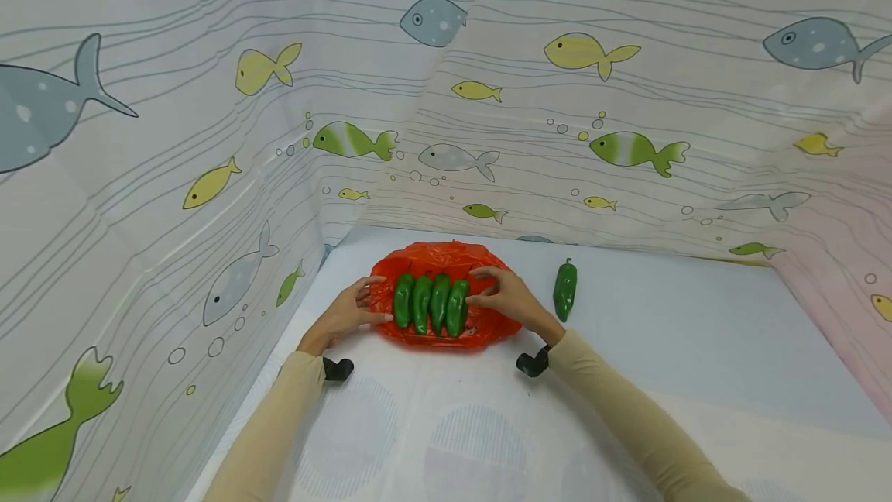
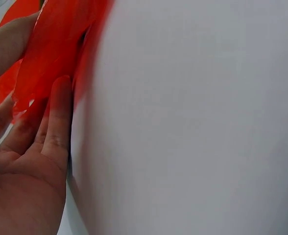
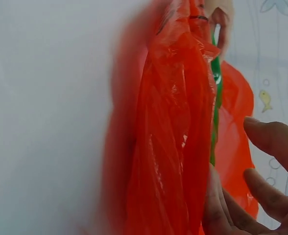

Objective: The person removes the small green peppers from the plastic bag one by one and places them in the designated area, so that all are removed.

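Note:
A red plastic bag lies spread on the table, with several green peppers side by side on it. My left hand is at the bag's left side, thumb and forefinger spread apart. In the left wrist view its straight fingers touch the red plastic. My right hand is over the bag's right side, fingers spread, the thumb right at the rightmost pepper. Seen from the right wrist, the bag stands up in folds and mostly hides the peppers.
Another green pepper lies on the white table, right of the bag. Fish-patterned sheeting surrounds the table at the back and sides. Black wrist devices sit under both wrists.

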`<state>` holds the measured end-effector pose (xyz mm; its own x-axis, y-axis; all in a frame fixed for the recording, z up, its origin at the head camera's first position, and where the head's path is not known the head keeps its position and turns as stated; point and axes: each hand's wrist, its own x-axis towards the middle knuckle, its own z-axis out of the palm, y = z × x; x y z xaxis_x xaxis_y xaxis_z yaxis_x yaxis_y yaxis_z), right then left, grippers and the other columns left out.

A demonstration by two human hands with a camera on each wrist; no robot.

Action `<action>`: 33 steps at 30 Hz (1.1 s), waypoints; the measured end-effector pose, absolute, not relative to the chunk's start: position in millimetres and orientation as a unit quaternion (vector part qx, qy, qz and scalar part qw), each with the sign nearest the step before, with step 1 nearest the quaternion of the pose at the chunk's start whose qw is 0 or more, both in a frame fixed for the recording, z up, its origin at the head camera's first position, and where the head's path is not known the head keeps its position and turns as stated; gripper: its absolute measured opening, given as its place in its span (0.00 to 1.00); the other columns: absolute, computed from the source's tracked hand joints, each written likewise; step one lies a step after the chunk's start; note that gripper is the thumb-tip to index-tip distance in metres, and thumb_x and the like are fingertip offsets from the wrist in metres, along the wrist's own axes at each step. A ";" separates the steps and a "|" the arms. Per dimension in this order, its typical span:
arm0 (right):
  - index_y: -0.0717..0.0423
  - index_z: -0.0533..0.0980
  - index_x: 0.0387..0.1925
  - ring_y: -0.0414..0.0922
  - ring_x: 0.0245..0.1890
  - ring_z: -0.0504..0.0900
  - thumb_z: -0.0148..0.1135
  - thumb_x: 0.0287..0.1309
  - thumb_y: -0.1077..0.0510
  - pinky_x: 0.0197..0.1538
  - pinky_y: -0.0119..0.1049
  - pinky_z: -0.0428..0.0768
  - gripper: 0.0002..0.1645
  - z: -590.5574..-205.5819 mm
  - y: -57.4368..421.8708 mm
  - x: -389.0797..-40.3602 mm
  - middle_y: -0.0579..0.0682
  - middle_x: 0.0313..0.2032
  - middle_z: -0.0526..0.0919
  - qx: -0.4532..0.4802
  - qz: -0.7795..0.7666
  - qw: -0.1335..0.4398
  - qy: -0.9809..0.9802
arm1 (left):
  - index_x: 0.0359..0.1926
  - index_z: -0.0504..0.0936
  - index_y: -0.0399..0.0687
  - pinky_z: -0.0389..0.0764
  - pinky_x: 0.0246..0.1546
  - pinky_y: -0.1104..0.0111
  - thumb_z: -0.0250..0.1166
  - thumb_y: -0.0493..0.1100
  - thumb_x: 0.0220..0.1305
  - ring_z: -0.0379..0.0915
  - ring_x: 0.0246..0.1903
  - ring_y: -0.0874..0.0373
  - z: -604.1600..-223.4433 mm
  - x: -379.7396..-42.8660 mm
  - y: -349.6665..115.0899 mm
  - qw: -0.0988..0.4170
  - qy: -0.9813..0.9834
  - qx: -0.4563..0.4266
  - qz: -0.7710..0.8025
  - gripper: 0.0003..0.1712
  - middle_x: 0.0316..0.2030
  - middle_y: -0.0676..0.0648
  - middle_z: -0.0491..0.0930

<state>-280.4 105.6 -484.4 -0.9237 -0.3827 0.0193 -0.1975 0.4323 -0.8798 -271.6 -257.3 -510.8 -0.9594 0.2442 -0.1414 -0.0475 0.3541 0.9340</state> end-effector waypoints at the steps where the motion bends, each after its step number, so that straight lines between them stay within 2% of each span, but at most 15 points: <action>1: 0.58 0.75 0.67 0.46 0.44 0.85 0.77 0.59 0.53 0.47 0.41 0.85 0.36 -485.9 104.4 -281.0 0.58 0.61 0.78 -0.172 -0.505 0.091 0.841 | 0.75 0.65 0.49 0.59 0.72 0.41 0.79 0.39 0.56 0.55 0.73 0.33 -511.3 -271.9 -257.5 0.128 0.813 0.061 0.564 0.48 0.72 0.32 0.62; 7: 0.56 0.73 0.68 0.47 0.40 0.87 0.77 0.59 0.52 0.47 0.40 0.84 0.38 -494.4 98.2 -283.9 0.57 0.55 0.83 -0.168 -0.507 0.105 0.839 | 0.74 0.65 0.48 0.59 0.72 0.43 0.79 0.39 0.56 0.56 0.73 0.34 -513.0 -272.9 -257.9 0.129 0.816 0.062 0.560 0.48 0.72 0.33 0.62; 15: 0.55 0.73 0.67 0.43 0.38 0.84 0.78 0.58 0.48 0.50 0.41 0.85 0.39 -500.9 88.8 -286.8 0.54 0.60 0.80 -0.152 -0.475 0.095 0.862 | 0.75 0.64 0.47 0.58 0.72 0.42 0.79 0.39 0.57 0.55 0.73 0.33 -513.0 -273.1 -257.1 0.127 0.818 0.067 0.557 0.48 0.73 0.32 0.61; 24: 0.54 0.73 0.67 0.44 0.37 0.82 0.78 0.56 0.45 0.44 0.39 0.83 0.41 -502.6 81.2 -286.5 0.54 0.58 0.80 -0.143 -0.461 0.092 0.871 | 0.75 0.64 0.48 0.61 0.71 0.42 0.79 0.38 0.57 0.56 0.72 0.34 -514.4 -272.4 -256.9 0.130 0.808 0.061 0.571 0.49 0.72 0.32 0.62; 33: 0.51 0.75 0.65 0.46 0.39 0.80 0.78 0.55 0.45 0.44 0.40 0.82 0.38 -505.8 76.1 -288.2 0.51 0.54 0.81 -0.112 -0.466 0.085 0.873 | 0.75 0.64 0.48 0.58 0.72 0.41 0.79 0.39 0.57 0.55 0.73 0.33 -513.4 -272.9 -256.9 0.125 0.818 0.064 0.557 0.48 0.73 0.32 0.61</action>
<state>-288.2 76.1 -505.8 -0.9605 -0.2747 -0.0447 -0.1157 0.5399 -0.8337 -272.9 -256.9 -513.4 -0.9605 0.2440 -0.1339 -0.0352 0.3705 0.9282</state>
